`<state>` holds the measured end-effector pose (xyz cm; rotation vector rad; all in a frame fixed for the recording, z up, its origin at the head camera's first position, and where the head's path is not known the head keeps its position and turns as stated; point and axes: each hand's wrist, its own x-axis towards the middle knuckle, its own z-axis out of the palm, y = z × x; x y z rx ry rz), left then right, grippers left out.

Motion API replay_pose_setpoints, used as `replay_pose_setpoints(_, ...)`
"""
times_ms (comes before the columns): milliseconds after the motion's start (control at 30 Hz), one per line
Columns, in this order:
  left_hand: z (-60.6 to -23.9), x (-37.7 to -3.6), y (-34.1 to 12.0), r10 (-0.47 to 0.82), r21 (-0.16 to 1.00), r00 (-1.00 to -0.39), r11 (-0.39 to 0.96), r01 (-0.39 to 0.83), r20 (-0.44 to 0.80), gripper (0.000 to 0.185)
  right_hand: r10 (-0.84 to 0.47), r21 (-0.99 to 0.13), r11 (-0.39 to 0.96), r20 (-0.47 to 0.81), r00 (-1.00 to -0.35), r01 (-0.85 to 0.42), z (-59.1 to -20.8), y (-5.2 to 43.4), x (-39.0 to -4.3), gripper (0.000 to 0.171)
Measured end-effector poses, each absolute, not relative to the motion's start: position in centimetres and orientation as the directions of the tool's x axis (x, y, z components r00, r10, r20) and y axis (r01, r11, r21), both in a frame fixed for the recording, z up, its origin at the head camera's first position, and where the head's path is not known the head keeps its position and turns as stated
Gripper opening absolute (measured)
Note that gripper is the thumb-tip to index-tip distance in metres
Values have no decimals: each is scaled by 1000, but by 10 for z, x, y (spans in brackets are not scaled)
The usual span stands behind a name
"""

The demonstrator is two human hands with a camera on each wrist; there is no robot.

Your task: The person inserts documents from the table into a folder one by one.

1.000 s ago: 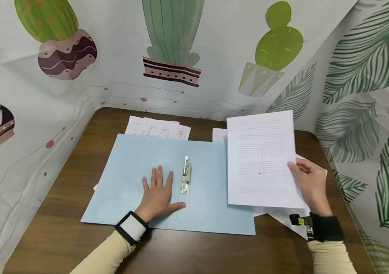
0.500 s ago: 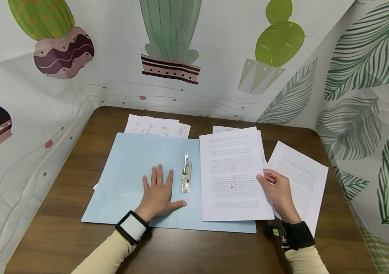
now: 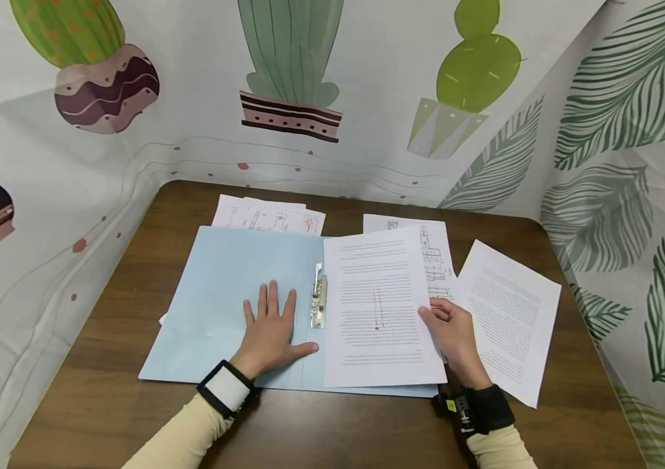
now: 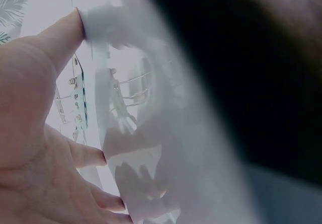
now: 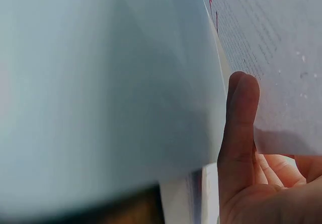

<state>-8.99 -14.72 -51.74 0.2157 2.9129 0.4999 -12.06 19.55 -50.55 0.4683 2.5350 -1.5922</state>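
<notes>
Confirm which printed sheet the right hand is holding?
The text sheet with red marks, lying on the open blue folder; the right hand pinches its right edge.

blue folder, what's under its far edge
Printed sheets stick out from under the blue folder at its far edge, lying on the table. How far they reach beneath it is covered.

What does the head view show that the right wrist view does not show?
Only the head view shows the left hand pressing flat on the open blue folder, the metal clip at its fold, the brown table and other sheets lying around.

Only the right wrist view shows, from very close and below, the thumb against the sheet's edge.

Both show the right hand holding the printed sheet, which has a red mark, over the folder.
</notes>
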Motion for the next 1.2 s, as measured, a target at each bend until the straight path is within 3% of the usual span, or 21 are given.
replay_pose_setpoints(533, -517, -90, -150, 183, 342, -975, 931, 131, -124, 117, 255, -875, 379, -215, -943, 302, -507, 198, -118, 33)
replay_pose_setpoints(1200, -519, -90, -149, 180, 351, -975, 928, 124, -130, 117, 261, -861, 366, -270, -927, 353, -515, 183, -113, 37)
